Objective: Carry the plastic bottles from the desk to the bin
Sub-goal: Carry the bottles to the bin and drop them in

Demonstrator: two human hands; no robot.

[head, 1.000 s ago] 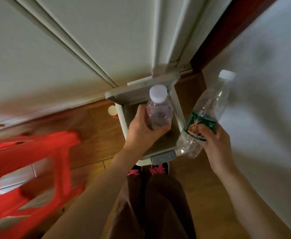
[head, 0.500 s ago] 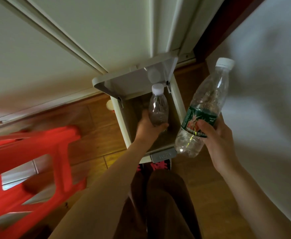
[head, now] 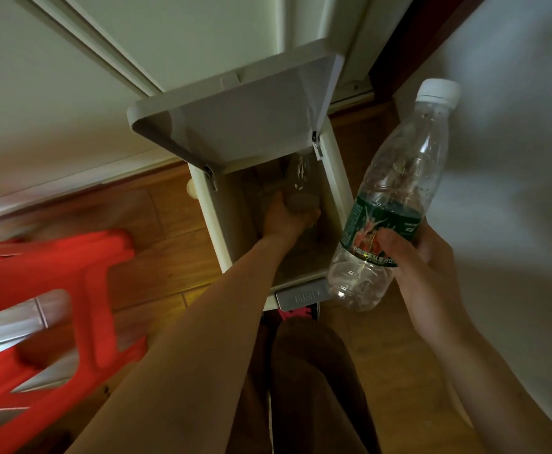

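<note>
The left hand [head: 286,221] has sunk into the white lidded plastic bin [head: 217,224], fingers curled round the small clear plastic bottle [head: 300,188] (release looks due); the right hand [head: 428,270] grips the green-labelled clear bottle [head: 399,178] beside the bin.

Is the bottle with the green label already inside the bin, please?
No, the right hand grips the green-label bottle up in the air, outside the open bin and to the right of its opening.
</note>
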